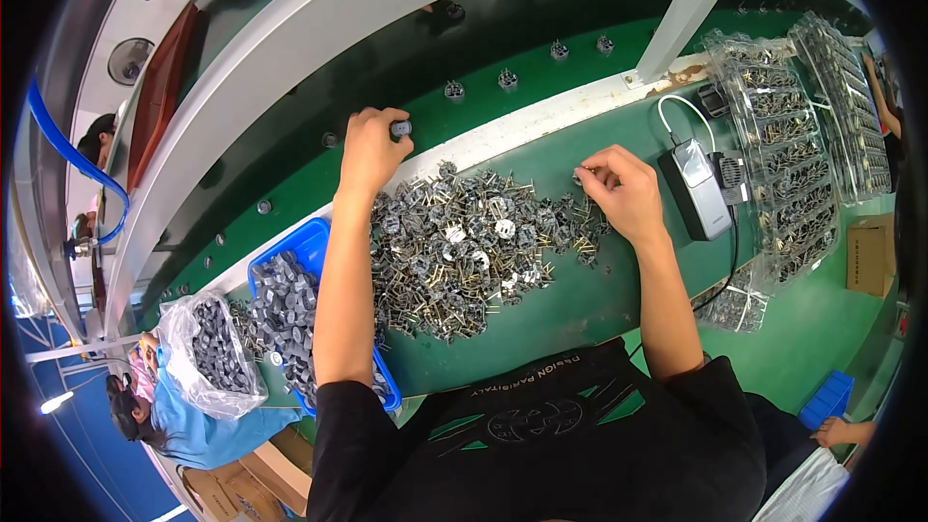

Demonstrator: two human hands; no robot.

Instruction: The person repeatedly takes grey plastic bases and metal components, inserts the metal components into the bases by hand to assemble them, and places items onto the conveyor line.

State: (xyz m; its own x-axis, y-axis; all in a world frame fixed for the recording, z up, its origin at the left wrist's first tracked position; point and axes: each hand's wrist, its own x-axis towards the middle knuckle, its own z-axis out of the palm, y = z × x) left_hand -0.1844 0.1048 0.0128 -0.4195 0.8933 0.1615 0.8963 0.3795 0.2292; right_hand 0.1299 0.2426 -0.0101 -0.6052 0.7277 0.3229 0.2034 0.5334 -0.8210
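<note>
My left hand [370, 153] is over the edge of the green belt, its fingers closed on a small grey round plastic part [400, 129]. My right hand [623, 191] is pinched shut above the green table, to the right of the heap. A small dark piece shows at its fingertips, too small to name. Between my forearms lies a big heap of small metal-pinned components [454, 261]. Beside my left forearm, a blue bin [311, 244] holds many grey plastic caps [285, 304].
Several small round assemblies [507, 80] stand along the green belt [425, 106] behind a white rail [522, 130]. A clear bag [217, 353] of grey caps sits left of the bin. At right are a black-and-silver device [698, 191] with cables and clear trays [788, 150] of parts. Other people work nearby.
</note>
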